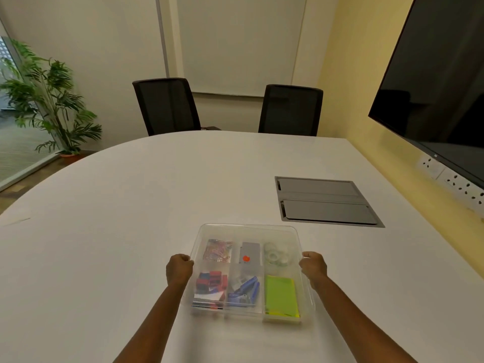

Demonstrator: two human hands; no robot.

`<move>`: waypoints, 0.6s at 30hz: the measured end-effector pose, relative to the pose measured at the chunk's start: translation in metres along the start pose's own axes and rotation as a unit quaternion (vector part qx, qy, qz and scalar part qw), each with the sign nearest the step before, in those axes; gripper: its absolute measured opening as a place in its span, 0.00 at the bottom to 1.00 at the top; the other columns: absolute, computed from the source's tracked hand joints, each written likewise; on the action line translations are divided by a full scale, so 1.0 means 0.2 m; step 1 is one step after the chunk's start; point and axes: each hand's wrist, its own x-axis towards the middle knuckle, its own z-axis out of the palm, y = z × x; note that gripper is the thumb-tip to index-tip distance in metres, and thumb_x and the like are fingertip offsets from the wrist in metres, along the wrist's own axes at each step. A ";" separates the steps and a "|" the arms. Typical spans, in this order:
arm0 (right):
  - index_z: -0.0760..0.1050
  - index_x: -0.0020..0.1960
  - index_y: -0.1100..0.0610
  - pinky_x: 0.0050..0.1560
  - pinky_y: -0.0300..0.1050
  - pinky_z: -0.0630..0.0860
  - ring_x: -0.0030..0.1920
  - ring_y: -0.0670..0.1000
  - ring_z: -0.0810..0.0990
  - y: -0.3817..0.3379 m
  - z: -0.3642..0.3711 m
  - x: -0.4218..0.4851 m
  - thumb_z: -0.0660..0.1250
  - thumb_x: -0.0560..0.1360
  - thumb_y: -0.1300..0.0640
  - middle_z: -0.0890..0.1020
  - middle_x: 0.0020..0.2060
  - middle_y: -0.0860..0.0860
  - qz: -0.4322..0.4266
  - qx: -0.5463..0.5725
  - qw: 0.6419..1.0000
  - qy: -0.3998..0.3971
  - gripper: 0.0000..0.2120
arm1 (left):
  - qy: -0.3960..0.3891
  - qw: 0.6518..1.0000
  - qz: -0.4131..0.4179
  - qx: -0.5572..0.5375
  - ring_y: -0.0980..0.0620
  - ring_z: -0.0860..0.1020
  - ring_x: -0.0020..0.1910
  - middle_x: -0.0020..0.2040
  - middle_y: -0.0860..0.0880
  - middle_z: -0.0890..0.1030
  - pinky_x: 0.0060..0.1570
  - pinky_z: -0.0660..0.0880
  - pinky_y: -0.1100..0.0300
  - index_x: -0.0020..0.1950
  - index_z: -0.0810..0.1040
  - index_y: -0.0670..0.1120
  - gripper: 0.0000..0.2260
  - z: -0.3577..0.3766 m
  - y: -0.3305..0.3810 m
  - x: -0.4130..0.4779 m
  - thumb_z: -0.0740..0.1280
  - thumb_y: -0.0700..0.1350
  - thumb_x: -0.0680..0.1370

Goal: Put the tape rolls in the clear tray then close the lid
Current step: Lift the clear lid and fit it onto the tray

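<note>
A clear tray [243,317] with several compartments sits on the white table in front of me. Clear tape rolls [277,254] lie in its far right compartment. A clear lid [248,226] lies over the tray, and everything inside shows through it, slightly blurred. My left hand [179,269] grips the lid's left edge. My right hand [314,268] grips its right edge. Whether the lid is seated all the way down on the tray, I cannot tell.
The other compartments hold paper clips [217,254], red and blue binder clips [210,281], blue pieces [246,288] and a green notepad [281,294]. A grey cable hatch [324,201] is set into the table at far right. Two black chairs [167,106] stand beyond the table.
</note>
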 end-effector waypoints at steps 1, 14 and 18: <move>0.77 0.55 0.66 0.54 0.47 0.73 0.55 0.59 0.77 0.01 0.02 -0.01 0.59 0.71 0.72 0.80 0.55 0.61 -0.015 -0.024 1.000 0.013 0.15 | 0.000 1.000 0.009 0.022 0.43 0.75 0.39 0.37 0.40 0.76 0.42 0.69 0.56 0.28 0.72 0.42 0.14 0.01 -0.03 0.01 0.62 0.31 0.73; 0.73 0.59 0.70 0.57 0.53 0.72 0.58 0.67 0.74 0.08 0.11 -0.06 0.54 0.74 0.73 0.76 0.57 0.70 -0.068 -0.064 0.991 0.098 0.16 | 0.008 0.997 0.004 0.076 0.36 0.78 0.52 0.51 0.33 0.81 0.46 0.70 0.55 0.50 0.78 0.31 0.08 0.11 -0.09 0.05 0.61 0.30 0.75; 0.75 0.59 0.68 0.59 0.53 0.72 0.59 0.65 0.75 0.10 0.10 -0.05 0.55 0.75 0.73 0.77 0.58 0.68 -0.059 -0.062 0.992 0.094 0.16 | 0.007 0.996 0.007 0.088 0.36 0.77 0.55 0.56 0.34 0.80 0.55 0.74 0.50 0.55 0.76 0.31 0.10 0.12 -0.08 0.07 0.61 0.32 0.75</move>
